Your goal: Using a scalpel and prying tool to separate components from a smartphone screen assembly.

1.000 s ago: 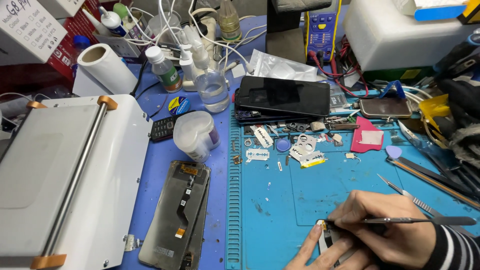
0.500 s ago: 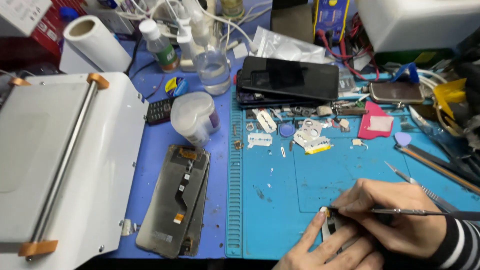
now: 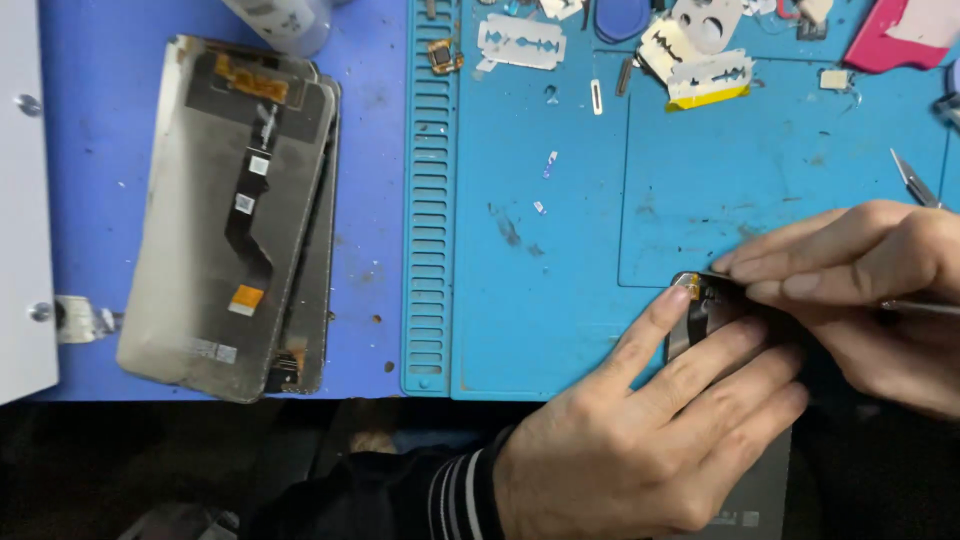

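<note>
Blue rubber mat covered most of the surface, and a dark phone part lay on it near the front edge. The left hand rested flat on top of this part, with its fingers spread a little and pressing down, so most of the part was hidden under them. Only the top corner peeked out, with a small orange bit showing. The left hand was not wrapped around anything; it just held the part still against the mat. The right hand came in from the right side, touching the same top corner. Its fingers were pinched close together on a thin metal tool, and the tool's tip sat right at the part, hidden between the two hands. A striped sleeve showed at the left wrist. Far off to the left, well apart from both hands, a grey phone screen lay face down on the purple-blue surface, with a black ribbon strip running down its back. Along the top of the mat were razor blades, a pink pad and small metal scraps. A pair of tweezers lay just above the right hand, not touching it. A white machine edge stood at the far left.
</note>
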